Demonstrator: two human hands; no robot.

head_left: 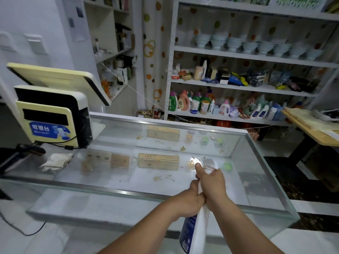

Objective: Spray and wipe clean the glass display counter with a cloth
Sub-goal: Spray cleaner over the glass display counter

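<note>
Head view over a glass-topped display table (102,186) with a metal rim, which fills the middle of the frame. At lower centre both hands hold a white plastic spray bottle (200,224) tilted forward above the glass, its nozzle over the table's right part. The left hand (189,199) has its fingers curled round the bottle's neck. The right hand (212,184) grasps the trigger head just above it, and the two hands touch. The bottle bears a dark blue label whose writing is too blurred to read. A crumpled, soiled white cloth (56,161) lies on the glass at centre left, well apart from the hands and near a cream and black checkout terminal (53,118). The terminal's blue sticker (49,131) carries white Chinese characters, not sharp enough to read with certainty. At upper right, pale cut-off lettering (297,3) on a green sign reads in part "byebyeho". A broad stretch of glass lies between cloth and hands, dotted with brownish smears (157,178); tan cardboard boxes (158,161) show through it from inside. The near rim runs from centre left toward lower right. The right glass edge slants down to the lower right corner, with a strip of floor (275,149) between it and a pale wooden table (311,129). White metal shelving (238,55) behind holds pale bowls (218,42) and detergent bottles (183,100).
</note>
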